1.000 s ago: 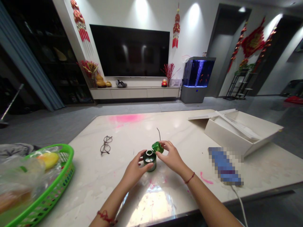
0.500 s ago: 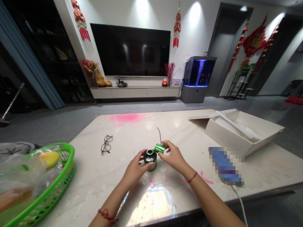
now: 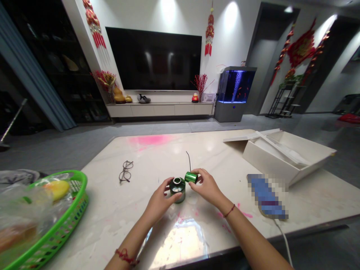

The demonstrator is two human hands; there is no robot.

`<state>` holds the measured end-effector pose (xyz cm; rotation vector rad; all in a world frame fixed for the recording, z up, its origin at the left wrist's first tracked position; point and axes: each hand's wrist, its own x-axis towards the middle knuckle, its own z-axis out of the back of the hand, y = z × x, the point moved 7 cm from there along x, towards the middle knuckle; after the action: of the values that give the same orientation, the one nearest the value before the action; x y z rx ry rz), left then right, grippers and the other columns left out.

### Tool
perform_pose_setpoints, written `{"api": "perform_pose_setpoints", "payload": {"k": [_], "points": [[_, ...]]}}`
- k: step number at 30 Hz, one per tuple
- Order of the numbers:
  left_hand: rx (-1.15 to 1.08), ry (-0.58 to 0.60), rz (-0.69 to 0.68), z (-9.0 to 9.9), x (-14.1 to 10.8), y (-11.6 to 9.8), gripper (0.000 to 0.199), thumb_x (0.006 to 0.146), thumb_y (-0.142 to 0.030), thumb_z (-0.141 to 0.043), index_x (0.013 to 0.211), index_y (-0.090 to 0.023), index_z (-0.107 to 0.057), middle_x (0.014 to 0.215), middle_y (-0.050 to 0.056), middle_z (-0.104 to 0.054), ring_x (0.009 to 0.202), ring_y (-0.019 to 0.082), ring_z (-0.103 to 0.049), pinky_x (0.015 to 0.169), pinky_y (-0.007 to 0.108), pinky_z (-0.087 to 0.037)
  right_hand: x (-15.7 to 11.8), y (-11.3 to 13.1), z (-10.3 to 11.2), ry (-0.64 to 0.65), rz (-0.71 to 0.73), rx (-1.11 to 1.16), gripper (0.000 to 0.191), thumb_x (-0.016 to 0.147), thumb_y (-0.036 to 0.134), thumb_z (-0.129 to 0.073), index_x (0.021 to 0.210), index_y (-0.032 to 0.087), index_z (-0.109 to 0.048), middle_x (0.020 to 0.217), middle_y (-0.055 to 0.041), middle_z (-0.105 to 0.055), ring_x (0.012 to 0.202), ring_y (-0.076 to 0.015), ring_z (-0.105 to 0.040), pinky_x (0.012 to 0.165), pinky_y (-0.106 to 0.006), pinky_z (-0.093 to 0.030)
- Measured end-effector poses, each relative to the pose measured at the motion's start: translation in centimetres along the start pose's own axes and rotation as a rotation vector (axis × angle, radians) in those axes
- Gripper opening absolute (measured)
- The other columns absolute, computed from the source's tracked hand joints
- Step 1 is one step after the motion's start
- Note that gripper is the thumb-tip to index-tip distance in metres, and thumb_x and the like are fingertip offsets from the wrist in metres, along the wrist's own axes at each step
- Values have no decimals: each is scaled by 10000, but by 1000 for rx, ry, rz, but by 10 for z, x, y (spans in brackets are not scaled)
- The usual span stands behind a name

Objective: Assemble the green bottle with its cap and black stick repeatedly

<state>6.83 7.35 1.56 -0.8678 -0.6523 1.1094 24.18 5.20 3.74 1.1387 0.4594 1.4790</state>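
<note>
My left hand is wrapped round a dark green glass bottle that stands upright on the table. The bottle's round white-rimmed mouth faces up, uncovered. Between the thumb and fingers of my right hand is a shiny metallic green cap, tipped on its side just right of the bottle mouth. The cap and the bottle appear slightly apart. A thin black stick rises behind the cap; whether it touches the cap or lies on the table I cannot tell.
Eyeglasses lie to the left on the marble-look table. A green basket with bagged fruit fills the near left. At right are an open white box and a blurred blue object with a white cable.
My right hand has moved the green cap slightly right and down, widening the gap from the bottle. My left hand keeps its hold on the bottle.
</note>
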Motion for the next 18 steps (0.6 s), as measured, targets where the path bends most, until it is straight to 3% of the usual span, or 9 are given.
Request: {"api": "perform_pose_setpoints", "payload": {"k": [8,18], "points": [[-1,4,-7,0,0,0,594,652,-413,-628,1188,-225,-454,1189,77,-577,1050,244,-560,857,355,-445,-1,-4,-6,11,27,-41,337,618,136,-599,950,190,-579,882,-32,-526,772,-149,-528,732,-298,-464],[1,-3,-14,0,0,1,580,655,-390,-626,1185,-224,-456,1187,76,-576,1043,243,-564,860,359,-442,-1,3,-9,7,-10,43,359,589,113,-585,936,191,-540,898,-15,-534,588,-88,-478,633,-269,-462]]}}
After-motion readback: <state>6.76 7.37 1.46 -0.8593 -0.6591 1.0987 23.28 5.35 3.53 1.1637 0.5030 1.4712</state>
